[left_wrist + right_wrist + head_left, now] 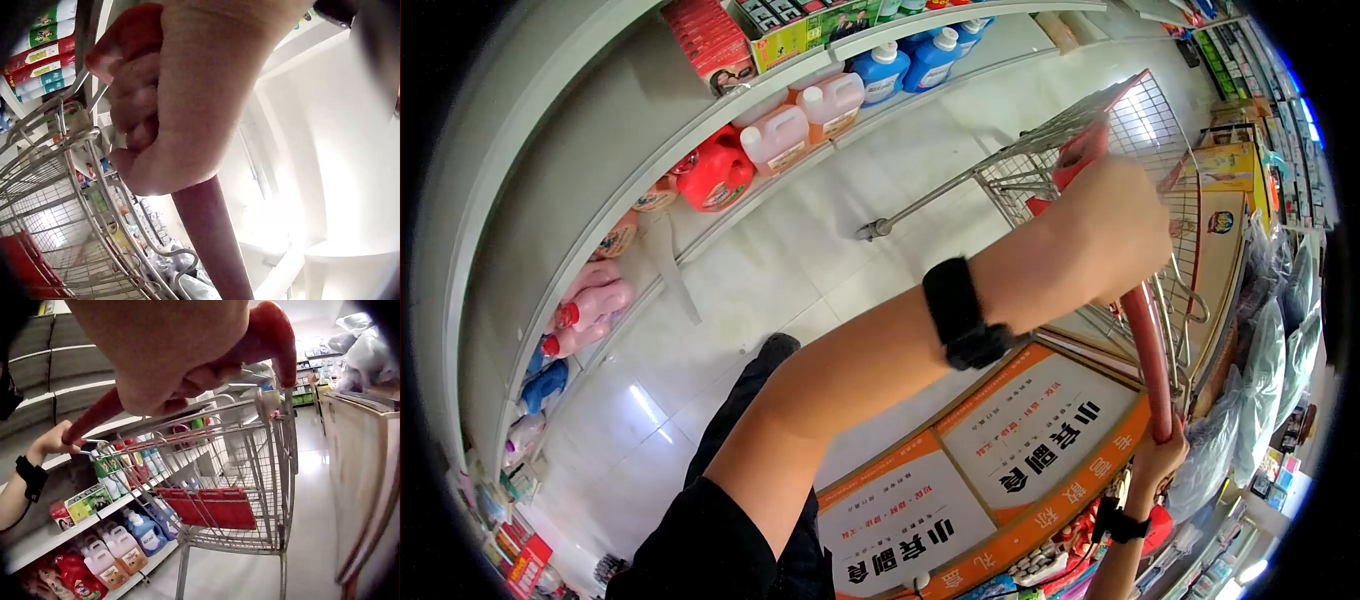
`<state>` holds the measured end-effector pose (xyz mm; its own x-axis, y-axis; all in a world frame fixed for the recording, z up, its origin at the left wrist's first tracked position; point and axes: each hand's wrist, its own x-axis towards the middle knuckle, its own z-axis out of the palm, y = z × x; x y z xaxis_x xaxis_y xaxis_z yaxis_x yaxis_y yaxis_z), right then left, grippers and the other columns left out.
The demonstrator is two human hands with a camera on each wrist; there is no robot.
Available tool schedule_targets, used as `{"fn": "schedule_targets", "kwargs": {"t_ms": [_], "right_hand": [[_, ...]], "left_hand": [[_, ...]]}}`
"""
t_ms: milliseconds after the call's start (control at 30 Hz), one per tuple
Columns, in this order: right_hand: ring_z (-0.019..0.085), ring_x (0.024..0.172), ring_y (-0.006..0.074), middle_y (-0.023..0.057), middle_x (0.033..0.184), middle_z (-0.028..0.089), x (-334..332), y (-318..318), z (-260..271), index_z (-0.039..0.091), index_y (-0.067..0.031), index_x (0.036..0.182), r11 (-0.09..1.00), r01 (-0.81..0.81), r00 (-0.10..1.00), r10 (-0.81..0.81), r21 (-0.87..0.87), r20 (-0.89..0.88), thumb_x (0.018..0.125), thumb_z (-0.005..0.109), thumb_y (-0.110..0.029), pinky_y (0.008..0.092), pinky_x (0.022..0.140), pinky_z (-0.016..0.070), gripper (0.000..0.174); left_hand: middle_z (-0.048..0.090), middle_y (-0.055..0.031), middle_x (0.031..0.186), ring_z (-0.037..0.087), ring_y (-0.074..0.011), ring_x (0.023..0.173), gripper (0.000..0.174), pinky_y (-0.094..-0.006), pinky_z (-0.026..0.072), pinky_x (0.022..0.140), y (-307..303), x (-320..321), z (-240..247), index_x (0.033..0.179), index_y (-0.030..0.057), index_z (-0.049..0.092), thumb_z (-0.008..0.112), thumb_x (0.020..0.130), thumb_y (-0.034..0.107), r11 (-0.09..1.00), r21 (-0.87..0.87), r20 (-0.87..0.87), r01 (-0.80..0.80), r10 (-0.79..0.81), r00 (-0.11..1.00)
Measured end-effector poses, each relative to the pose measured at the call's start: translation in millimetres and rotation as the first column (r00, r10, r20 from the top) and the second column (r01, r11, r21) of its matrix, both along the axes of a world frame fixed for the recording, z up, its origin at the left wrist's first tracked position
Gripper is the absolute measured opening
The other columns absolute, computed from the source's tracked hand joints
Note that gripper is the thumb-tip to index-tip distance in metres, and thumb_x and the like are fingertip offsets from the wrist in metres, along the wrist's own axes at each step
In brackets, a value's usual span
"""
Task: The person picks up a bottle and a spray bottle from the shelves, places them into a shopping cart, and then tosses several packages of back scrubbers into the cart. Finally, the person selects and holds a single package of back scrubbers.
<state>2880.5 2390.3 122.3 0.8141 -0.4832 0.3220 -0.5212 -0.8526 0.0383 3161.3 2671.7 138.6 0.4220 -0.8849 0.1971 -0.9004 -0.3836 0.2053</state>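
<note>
"While both hands are gripping the cart [240,472], how are the fingers sitting, anyone?"

"Pretty closed up, tbh. The left hand [1105,225] is wrapping its fingers round the red handle [1145,345] at the end nearer the shelf [75,536], and the right hand [1160,458] is curling round the other end. Each wrist is wearing a black band, btw."

"Cool, and where's the cart standing?"

"It's standing on the pale tiled floor [800,255], right in front of the person, with the shelf running along the left and pale boards [359,469] lining the right. A red panel [209,508] is hanging on the near side of the wire basket."

"What else are you seeing?"

"Blue bottles [930,62], pinkish jugs [775,140] and a red jug [715,170] are sitting on the lower shelf. Orange-edged signs [1025,430] are showing near the right hand, and clear plastic bags [1262,410] are hanging past it."
</note>
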Motion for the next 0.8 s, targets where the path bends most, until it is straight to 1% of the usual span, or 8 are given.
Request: {"fn": "schedule_targets", "kwargs": {"t_ms": [100, 400, 500, 533, 600, 667, 767, 800], "right_hand": [[0.065, 0.071, 0.0359, 0.0273, 0.078, 0.063, 2, 11, 9, 0.064, 0.0075, 0.097, 0.992, -0.074, 0.994, 0.065, -0.1, -0.089, 0.071, 0.067, -0.007, 0.039, 0.07, 0.0489, 0.03], [0.059, 0.093, 0.0398, 0.0247, 0.102, 0.063, -26, -31, -7, 0.063, 0.0049, 0.094, 1.0, 0.018, 0.999, -0.019, -0.012, -0.03, 0.061, 0.065, -0.007, 0.0418, 0.085, 0.0433, 0.035], [0.063, 0.069, 0.0387, 0.0261, 0.075, 0.063, -20, -26, -6, 0.064, 0.0093, 0.093, 0.956, -0.213, 0.976, 0.219, -0.199, 0.008, 0.066, 0.065, -0.004, 0.0417, 0.068, 0.0484, 0.03], [0.063, 0.071, 0.039, 0.0263, 0.076, 0.063, -18, -21, -3, 0.064, 0.0093, 0.093, 0.975, -0.166, 0.986, 0.163, -0.145, -0.028, 0.067, 0.065, -0.004, 0.0418, 0.069, 0.0486, 0.03], [0.064, 0.073, 0.0395, 0.0266, 0.078, 0.064, -12, -12, 5, 0.063, 0.0095, 0.094, 0.997, -0.068, 0.993, 0.064, -0.036, -0.099, 0.067, 0.065, -0.004, 0.0421, 0.072, 0.0488, 0.03], [0.055, 0.072, 0.0393, 0.0236, 0.073, 0.06, -14, -16, 0, 0.06, 0.0058, 0.083, 0.995, -0.085, 0.996, 0.083, -0.053, -0.032, 0.061, 0.066, -0.006, 0.0425, 0.07, 0.0437, 0.026], [0.05, 0.071, 0.0403, 0.0217, 0.072, 0.058, -10, -7, 0, 0.058, 0.0033, 0.076, 0.991, -0.127, 0.99, 0.128, -0.028, 0.053, 0.058, 0.064, -0.007, 0.0426, 0.07, 0.0411, 0.022], [0.05, 0.071, 0.0409, 0.0216, 0.072, 0.058, -7, -3, -2, 0.057, 0.0029, 0.075, 0.99, -0.144, 0.987, 0.144, -0.009, 0.078, 0.058, 0.063, -0.006, 0.0425, 0.07, 0.0411, 0.02]], "left_hand": [[0.066, 0.0036, 0.072, 0.065, -0.0159, 0.077, 0.006, -0.0332, 0.0483, 0.062, 5, -9, 0, 0.073, 0.0171, 0.071, 0.068, 0.07, 0.021, 1.0, 0.003, 0.006, -0.002, 0.002, 1.0], [0.064, 0.0045, 0.067, 0.064, -0.0156, 0.072, 0.003, -0.0303, 0.0461, 0.061, 13, -23, -11, 0.07, 0.0141, 0.069, 0.067, 0.069, 0.017, 0.995, -0.097, 0.052, 0.015, -0.01, 0.999], [0.063, 0.0017, 0.075, 0.062, -0.0179, 0.08, 0.007, -0.0343, 0.0477, 0.069, 19, -24, -6, 0.074, 0.0102, 0.068, 0.065, 0.07, 0.015, 0.997, -0.034, -0.023, 0.068, -0.068, 0.997], [0.063, 0.0002, 0.08, 0.061, -0.0189, 0.085, 0.009, -0.0363, 0.0485, 0.074, 21, -24, -4, 0.076, 0.0088, 0.067, 0.064, 0.07, 0.015, 0.995, 0.002, -0.063, 0.099, -0.098, 0.993], [0.059, -0.0035, 0.093, 0.054, -0.0216, 0.098, 0.013, -0.0448, 0.0446, 0.085, 23, -39, -19, 0.083, 0.008, 0.066, 0.063, 0.072, 0.014, 0.955, -0.283, 0.239, -0.085, 0.156, 0.958], [0.049, -0.0078, 0.111, 0.042, -0.0255, 0.114, 0.021, -0.0586, 0.0325, 0.098, 34, -49, -54, 0.097, 0.0083, 0.06, 0.058, 0.076, 0.011, 0.82, -0.563, 0.306, -0.103, 0.322, 0.896], [0.045, -0.0129, 0.112, 0.047, -0.0291, 0.106, 0.043, -0.0413, 0.0359, 0.093, 104, -39, -75, 0.101, 0.0059, 0.056, 0.071, 0.062, 0.013, 0.629, -0.755, -0.037, -0.186, 0.242, 0.97], [0.052, -0.0154, 0.104, 0.047, -0.0308, 0.104, 0.042, -0.0429, 0.0381, 0.088, 127, -33, -81, 0.102, 0.0102, 0.053, 0.07, 0.063, 0.012, 0.634, -0.687, -0.104, -0.356, 0.398, 0.911]]}}
